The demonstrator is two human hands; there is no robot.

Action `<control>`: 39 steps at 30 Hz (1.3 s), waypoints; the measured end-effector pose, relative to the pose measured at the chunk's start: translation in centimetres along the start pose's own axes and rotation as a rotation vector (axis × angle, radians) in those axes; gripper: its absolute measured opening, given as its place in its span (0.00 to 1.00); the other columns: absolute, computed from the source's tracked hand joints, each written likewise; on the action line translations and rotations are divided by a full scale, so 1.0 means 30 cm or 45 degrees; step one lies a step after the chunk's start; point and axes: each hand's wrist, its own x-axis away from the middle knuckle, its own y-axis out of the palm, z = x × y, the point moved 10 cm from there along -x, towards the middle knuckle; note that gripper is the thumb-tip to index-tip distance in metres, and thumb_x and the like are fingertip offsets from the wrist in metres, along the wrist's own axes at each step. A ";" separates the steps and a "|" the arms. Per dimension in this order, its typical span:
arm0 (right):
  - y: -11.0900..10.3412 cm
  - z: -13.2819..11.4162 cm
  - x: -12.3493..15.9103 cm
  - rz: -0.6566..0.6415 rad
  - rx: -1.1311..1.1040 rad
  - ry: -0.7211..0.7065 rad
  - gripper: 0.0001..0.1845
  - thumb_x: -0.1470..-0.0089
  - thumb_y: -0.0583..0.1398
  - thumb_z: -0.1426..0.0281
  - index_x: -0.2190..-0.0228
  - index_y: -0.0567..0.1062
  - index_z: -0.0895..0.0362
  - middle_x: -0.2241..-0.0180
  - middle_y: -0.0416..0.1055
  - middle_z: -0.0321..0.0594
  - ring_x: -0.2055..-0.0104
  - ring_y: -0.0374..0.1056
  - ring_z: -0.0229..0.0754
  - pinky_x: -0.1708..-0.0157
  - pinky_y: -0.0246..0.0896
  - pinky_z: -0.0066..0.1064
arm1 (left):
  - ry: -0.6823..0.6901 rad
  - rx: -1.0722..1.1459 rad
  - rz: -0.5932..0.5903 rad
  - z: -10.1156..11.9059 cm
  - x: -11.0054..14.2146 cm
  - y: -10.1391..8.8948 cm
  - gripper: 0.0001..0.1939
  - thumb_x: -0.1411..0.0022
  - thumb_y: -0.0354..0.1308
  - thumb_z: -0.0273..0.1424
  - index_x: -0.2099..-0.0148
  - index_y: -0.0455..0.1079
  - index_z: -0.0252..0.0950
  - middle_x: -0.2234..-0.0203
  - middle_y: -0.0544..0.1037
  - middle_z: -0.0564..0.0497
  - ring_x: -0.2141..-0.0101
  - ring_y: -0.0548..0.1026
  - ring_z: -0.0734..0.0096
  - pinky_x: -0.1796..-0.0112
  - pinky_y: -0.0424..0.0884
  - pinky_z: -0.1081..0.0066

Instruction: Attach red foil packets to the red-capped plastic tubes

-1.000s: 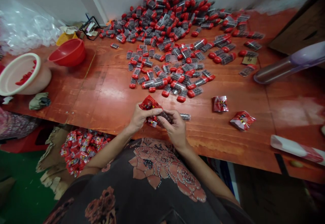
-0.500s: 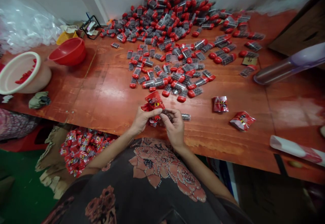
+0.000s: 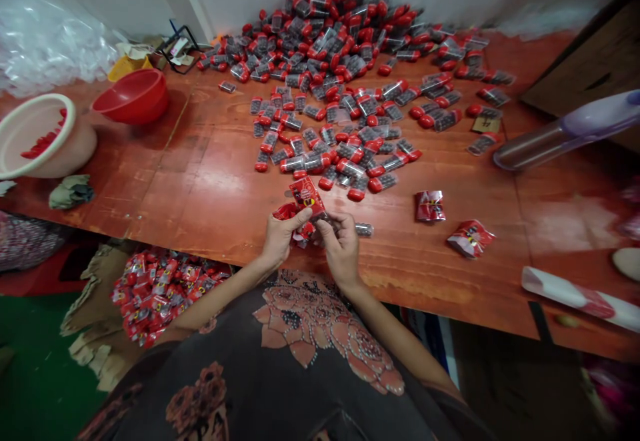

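My left hand (image 3: 277,238) is closed on a printed red packet (image 3: 307,194), thumb across its front, above the table's near edge. More crumpled red wrapping (image 3: 286,212) shows by the same fingers. My right hand (image 3: 343,248) pinches at the packet's lower right corner; its fingertips partly hide what lies between them. Just right of that hand, a small clear tube with dark contents (image 3: 365,229) lies on the table. Beyond both hands spread many clear tubes with red caps and dark pellets (image 3: 350,151), heaped into a pile (image 3: 320,44) against the wall.
Two red packets (image 3: 430,206) lie on the right, near a clear cylinder (image 3: 535,144) and a rolled sheet (image 3: 575,291). A white tub (image 3: 83,144) and a red bowl (image 3: 133,98) stand left. Below the table edge is a heap of filled red packets (image 3: 155,294).
The red packet has turned more upright and flatter, its printed front now showing more clearly. Both hands stay close together in nearly the same place. The view has shifted slightly.
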 end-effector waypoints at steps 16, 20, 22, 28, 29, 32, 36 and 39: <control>-0.008 -0.031 0.040 0.204 0.287 -0.304 0.12 0.41 0.61 0.63 0.57 0.70 0.52 0.62 0.74 0.37 0.62 0.72 0.40 0.60 0.68 0.35 | 0.036 0.290 0.165 -0.039 0.052 -0.008 0.17 0.58 0.75 0.36 0.71 0.72 0.34 0.80 0.74 0.57 0.81 0.68 0.80 0.76 0.66 0.76; -0.016 -0.025 0.035 0.179 0.304 -0.320 0.10 0.40 0.59 0.64 0.57 0.69 0.51 0.60 0.73 0.38 0.59 0.72 0.41 0.58 0.68 0.36 | -0.013 0.323 0.121 -0.059 0.057 -0.002 0.18 0.60 0.76 0.36 0.72 0.72 0.34 0.83 0.70 0.59 0.83 0.64 0.82 0.79 0.61 0.78; -0.005 0.000 0.026 0.110 0.204 -0.215 0.10 0.39 0.58 0.63 0.57 0.69 0.51 0.59 0.73 0.39 0.58 0.72 0.41 0.58 0.69 0.36 | -0.026 0.286 0.080 -0.068 0.046 -0.012 0.18 0.58 0.75 0.37 0.74 0.71 0.34 0.86 0.66 0.60 0.85 0.60 0.83 0.81 0.57 0.78; 0.029 0.020 0.043 0.034 0.177 -0.104 0.13 0.43 0.61 0.61 0.58 0.70 0.53 0.62 0.73 0.37 0.61 0.72 0.40 0.57 0.69 0.37 | 0.055 0.251 0.129 -0.093 0.045 -0.076 0.16 0.56 0.74 0.38 0.70 0.74 0.34 0.78 0.75 0.56 0.77 0.70 0.78 0.70 0.67 0.73; 0.033 0.020 0.047 0.032 0.234 -0.126 0.14 0.44 0.62 0.61 0.59 0.71 0.54 0.62 0.73 0.38 0.61 0.71 0.40 0.57 0.68 0.37 | 0.086 0.255 0.151 -0.094 0.050 -0.087 0.16 0.56 0.73 0.38 0.70 0.74 0.34 0.76 0.75 0.55 0.75 0.70 0.77 0.68 0.68 0.71; 0.042 0.023 0.056 0.032 0.378 -0.226 0.13 0.43 0.62 0.61 0.60 0.73 0.56 0.64 0.72 0.38 0.62 0.70 0.41 0.57 0.68 0.39 | 0.145 0.206 0.224 -0.101 0.062 -0.122 0.16 0.56 0.73 0.39 0.70 0.74 0.34 0.77 0.73 0.56 0.75 0.68 0.77 0.69 0.66 0.70; 0.040 0.020 0.074 0.070 0.403 -0.383 0.14 0.45 0.64 0.63 0.58 0.73 0.54 0.62 0.71 0.38 0.61 0.70 0.42 0.55 0.67 0.41 | 0.315 0.135 0.301 -0.072 0.093 -0.170 0.15 0.55 0.73 0.38 0.68 0.76 0.35 0.72 0.75 0.52 0.70 0.70 0.74 0.65 0.67 0.69; 0.042 0.047 0.073 0.058 0.327 -0.261 0.13 0.47 0.66 0.63 0.60 0.73 0.54 0.64 0.71 0.35 0.64 0.70 0.40 0.57 0.67 0.39 | 0.308 0.142 0.291 -0.054 0.106 -0.190 0.17 0.57 0.73 0.38 0.67 0.76 0.34 0.70 0.76 0.52 0.69 0.70 0.73 0.65 0.68 0.68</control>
